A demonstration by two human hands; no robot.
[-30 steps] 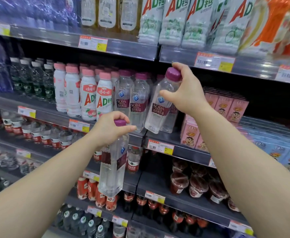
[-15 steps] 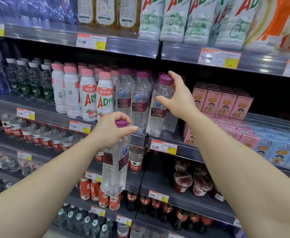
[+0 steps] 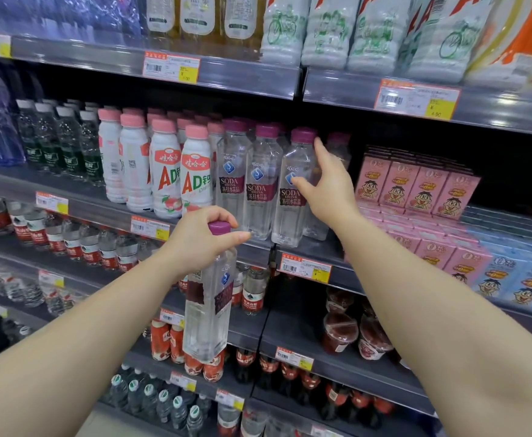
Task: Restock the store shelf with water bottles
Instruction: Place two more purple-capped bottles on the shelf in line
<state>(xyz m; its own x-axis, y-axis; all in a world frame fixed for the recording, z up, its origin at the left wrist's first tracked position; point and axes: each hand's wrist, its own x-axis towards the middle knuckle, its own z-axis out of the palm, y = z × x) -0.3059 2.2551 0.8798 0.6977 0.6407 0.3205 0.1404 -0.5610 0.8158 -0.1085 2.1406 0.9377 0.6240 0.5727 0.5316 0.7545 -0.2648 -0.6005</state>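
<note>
Purple-capped bottle (image 3: 209,305) pinched by left hand (image 3: 200,239); right hand (image 3: 329,187) open.

We see a grey shelf (image 3: 195,222) across the middle. On it stand green-label bottles (image 3: 66,143) at left, white milk bottles (image 3: 167,175), clear soda bottles (image 3: 261,184), and pink boxes (image 3: 416,187) at right.

Two bare forearms, no sleeves, left hand (image 3: 200,239), right hand (image 3: 331,187)
</note>
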